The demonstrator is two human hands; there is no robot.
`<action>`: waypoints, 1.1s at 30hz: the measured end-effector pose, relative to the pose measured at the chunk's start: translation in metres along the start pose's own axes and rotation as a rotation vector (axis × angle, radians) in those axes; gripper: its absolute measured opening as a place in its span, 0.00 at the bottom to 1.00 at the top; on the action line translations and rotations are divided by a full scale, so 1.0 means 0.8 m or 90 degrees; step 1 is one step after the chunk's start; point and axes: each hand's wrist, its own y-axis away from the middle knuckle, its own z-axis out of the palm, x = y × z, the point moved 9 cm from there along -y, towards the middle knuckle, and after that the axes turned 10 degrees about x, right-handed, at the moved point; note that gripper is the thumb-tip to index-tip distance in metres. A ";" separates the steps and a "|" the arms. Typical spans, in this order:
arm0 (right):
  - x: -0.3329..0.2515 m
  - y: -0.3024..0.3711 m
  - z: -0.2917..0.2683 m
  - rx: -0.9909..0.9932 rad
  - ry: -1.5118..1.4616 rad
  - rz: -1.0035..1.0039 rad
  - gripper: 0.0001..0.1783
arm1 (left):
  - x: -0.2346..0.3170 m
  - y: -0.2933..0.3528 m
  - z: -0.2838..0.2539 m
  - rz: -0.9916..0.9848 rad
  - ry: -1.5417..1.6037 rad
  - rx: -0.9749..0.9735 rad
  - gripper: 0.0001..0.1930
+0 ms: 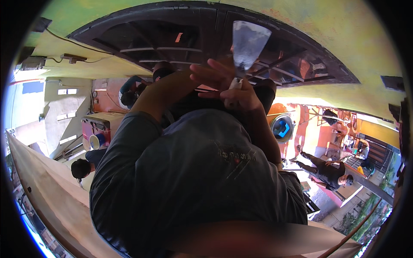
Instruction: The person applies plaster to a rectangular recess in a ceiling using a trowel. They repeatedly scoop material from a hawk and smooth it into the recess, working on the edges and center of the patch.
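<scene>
My right hand (241, 97) is raised in front of my chest, closed on the light handle of a putty knife (249, 43). The wide, smudged metal blade points up and away from me. Several blurred fingers stretch leftward beside the handle; they look like part of this same hand. My left arm (172, 88) reaches in from the left, behind those fingers. Its hand is mostly hidden behind the right hand and the knife, so its grip does not show.
Dark wooden framed panes (172, 36) stand ahead against a yellow-green wall (340, 30). People are around: one at the far left (84, 167), another ahead left (131, 91), one lower right (329, 172). A round tub (282, 127) with something blue sits right; a red-and-white box (101, 124) is left.
</scene>
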 end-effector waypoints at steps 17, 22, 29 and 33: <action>-0.111 0.060 -0.198 0.630 0.104 -0.439 0.16 | 0.067 0.014 -0.013 -0.097 1.944 0.065 0.28; -0.223 0.073 -0.135 0.545 0.352 -0.361 0.16 | -0.073 0.190 -0.174 0.101 1.496 0.332 0.31; -0.353 0.014 0.089 0.420 0.798 -0.510 0.31 | -0.172 0.346 -0.418 0.087 -0.015 0.961 0.32; -0.413 -0.019 0.188 0.392 0.924 -0.593 0.36 | -0.205 0.348 -0.506 0.062 -0.349 0.950 0.26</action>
